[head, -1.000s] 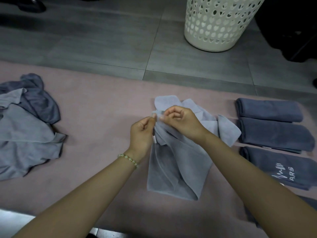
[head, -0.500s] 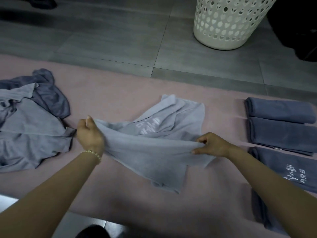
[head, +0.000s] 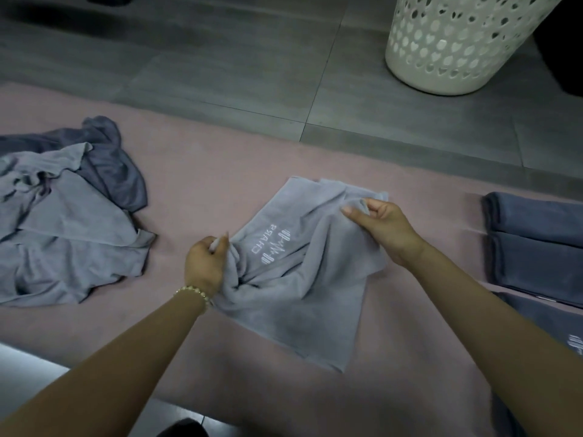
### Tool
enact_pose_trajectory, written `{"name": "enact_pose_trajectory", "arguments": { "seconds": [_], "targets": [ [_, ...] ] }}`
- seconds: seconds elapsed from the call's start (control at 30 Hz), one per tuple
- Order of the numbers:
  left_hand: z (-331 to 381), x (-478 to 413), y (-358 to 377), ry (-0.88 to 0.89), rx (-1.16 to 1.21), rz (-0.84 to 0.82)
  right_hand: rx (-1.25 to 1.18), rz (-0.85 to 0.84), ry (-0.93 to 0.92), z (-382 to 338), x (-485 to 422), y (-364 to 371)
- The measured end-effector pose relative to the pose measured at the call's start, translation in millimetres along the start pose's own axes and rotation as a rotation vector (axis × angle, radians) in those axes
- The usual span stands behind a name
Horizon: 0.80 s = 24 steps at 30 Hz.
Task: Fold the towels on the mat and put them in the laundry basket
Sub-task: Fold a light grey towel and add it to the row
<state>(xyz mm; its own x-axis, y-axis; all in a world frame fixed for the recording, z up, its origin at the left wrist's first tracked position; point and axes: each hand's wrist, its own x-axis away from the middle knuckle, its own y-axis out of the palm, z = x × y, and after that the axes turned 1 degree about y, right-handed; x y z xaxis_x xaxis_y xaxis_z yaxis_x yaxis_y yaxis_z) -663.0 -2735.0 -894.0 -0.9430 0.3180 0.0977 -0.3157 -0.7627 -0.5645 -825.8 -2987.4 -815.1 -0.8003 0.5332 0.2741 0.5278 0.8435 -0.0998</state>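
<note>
Light grey towel (head: 299,294), spreading step: our left hand (head: 203,266) and right hand (head: 385,228) pinch edges; next probably flattening. Laundry basket (head: 457,42), one o'clock.

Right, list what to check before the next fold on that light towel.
1. Hold of the left grip on the towel: ok, it pinches the left edge.
2. Hold of the right grip: ok, it pinches a fold near the far right corner.
3. Towel flat on the mat: not ok, it is bunched and creased between the grips.
4. Towel apart from the pile and the folded towels: ok, bare mat shows on both sides.
5. Both grips on true corners: cannot tell, the cloth hides them.
6. Reach to the basket: cannot tell; it stands on the floor past the mat.
</note>
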Motion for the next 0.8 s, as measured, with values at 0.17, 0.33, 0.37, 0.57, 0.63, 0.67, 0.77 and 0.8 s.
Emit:
{"name": "enact_pose_trajectory", "arguments": {
  "seconds": [0.17, 0.33, 0.37, 0.57, 0.63, 0.67, 0.77, 0.8],
  "targets": [
    [11.0, -20.6, -7.5, -0.177, 0.193, 0.330, 0.153, -0.186, -0.144, -37.0, -55.8, 43.5],
    [0.6, -37.0, -4.6, -0.213, 0.236, 0.392, 0.356, -0.145, -0.193, -28.6, -139.6, 66.6],
    [-2.6, -39.0, -2.3, -0.230, 0.251, 0.385, 0.456, -0.143, -0.183, -14.1, -156.8, 68.0],
    [-20.1, -46.8, 5.5, -0.274, 0.300, 0.341, 0.722, -0.062, -0.046, 54.2, -200.3, 68.4],
    [-23.6, -47.9, 5.1, -0.255, 0.304, 0.329, 0.733, -0.032, -0.021, 57.8, -199.7, 72.3],
    [-24.0, -47.6, 4.5, -0.247, 0.302, 0.319, 0.731, -0.026, 0.007, 59.1, -200.2, 73.7],
    [-25.0, -47.4, 3.3, -0.228, 0.297, 0.326, 0.607, -0.057, 0.031, 52.4, -193.0, 76.9],
    [-23.5, -47.0, 2.4, -0.228, 0.300, 0.332, 0.554, -0.057, 0.009, 47.3, -188.4, 75.6]
  ]
}}
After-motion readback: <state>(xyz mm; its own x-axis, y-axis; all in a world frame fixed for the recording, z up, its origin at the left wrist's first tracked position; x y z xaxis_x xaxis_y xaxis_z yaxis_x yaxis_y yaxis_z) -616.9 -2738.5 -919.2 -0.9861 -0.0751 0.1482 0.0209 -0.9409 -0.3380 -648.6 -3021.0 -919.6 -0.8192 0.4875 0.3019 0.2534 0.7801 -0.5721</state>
